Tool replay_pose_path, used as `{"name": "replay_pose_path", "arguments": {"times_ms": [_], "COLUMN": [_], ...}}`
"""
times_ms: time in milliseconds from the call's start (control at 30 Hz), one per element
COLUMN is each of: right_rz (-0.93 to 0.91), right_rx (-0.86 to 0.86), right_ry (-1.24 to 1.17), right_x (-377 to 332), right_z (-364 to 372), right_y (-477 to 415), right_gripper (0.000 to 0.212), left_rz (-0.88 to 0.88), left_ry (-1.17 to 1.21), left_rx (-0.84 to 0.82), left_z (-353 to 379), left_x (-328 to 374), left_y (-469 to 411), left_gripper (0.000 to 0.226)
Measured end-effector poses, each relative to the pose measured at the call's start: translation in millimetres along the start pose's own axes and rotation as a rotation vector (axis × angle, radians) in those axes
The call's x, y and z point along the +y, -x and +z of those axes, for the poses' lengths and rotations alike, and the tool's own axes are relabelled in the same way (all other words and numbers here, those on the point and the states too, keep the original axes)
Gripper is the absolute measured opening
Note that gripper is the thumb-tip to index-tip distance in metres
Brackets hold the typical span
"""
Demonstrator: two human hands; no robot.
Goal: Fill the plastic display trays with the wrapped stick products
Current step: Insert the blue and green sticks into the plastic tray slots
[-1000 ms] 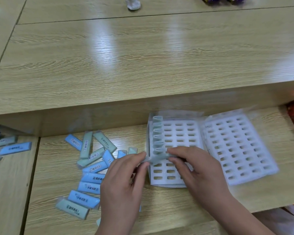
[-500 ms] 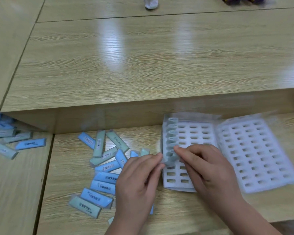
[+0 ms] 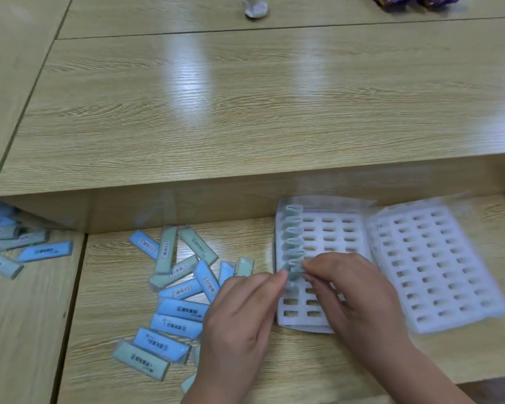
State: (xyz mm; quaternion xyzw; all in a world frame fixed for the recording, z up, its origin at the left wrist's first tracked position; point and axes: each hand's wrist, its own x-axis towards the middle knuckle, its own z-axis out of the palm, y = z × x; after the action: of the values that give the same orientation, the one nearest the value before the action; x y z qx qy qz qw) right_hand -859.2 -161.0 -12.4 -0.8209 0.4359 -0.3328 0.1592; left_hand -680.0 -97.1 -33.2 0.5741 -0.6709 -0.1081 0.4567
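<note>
Pale wood everywhere, so the white plastic tray (image 3: pixel 330 228) stands out. It sits toward the back edge of the lower worktop (image 3: pixel 114 330), with a second tray (image 3: pixel 438 272) right against its right side. The first tray's left column has a row of standing sticks (image 3: pixel 293 228) slotted in.

Both hands are on one more wrapped stick (image 3: pixel 294 274) at the front end of that row. The left hand (image 3: pixel 239 325) pinches its left side and the right hand (image 3: pixel 353 298) pinches its right. It's too blurry to tell if it's seated in a slot.

A pile of loose sticks (image 3: pixel 181 287) lies flat left of the hands. The upper desk's back edge has a small white thing (image 3: pixel 255 7) and a purple wrapper (image 3: pixel 420 1).
</note>
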Motion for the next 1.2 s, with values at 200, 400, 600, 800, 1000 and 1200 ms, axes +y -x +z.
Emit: {"name": "replay_pose_path", "arguments": {"times_ms": [200, 400, 600, 800, 1000, 1200], "right_rz": [-0.023, 0.015, 0.069, 0.137, 0.181, 0.084], "right_rx": [-0.006, 0.009, -0.023, -0.042, -0.031, -0.013], "right_ry": [0.021, -0.072, -0.094, -0.224, -0.231, -0.134], "right_x": [0, 2, 3, 0, -9, -57], "right_z": [3, 2, 3, -1, -22, -27], "right_y": [3, 6, 4, 0, -2, 21], "right_gripper": [0.018, 0.017, 0.011, 0.01, 0.017, 0.016], "left_rz": [-0.161, -0.235, 0.089, -0.018, -0.261, -0.432], "left_ry": [0.125, 0.169, -0.02, 0.036, 0.1, -0.103], "left_rx": [0.058, 0.044, -0.093, -0.054, 0.025, 0.199], "left_z": [2, 8, 13, 11, -5, -62], "left_x": [2, 13, 5, 6, 14, 2], "left_y": [-3, -2, 0, -3, 11, 44], "left_gripper": [0.031, 0.027, 0.016, 0.015, 0.027, 0.014]}}
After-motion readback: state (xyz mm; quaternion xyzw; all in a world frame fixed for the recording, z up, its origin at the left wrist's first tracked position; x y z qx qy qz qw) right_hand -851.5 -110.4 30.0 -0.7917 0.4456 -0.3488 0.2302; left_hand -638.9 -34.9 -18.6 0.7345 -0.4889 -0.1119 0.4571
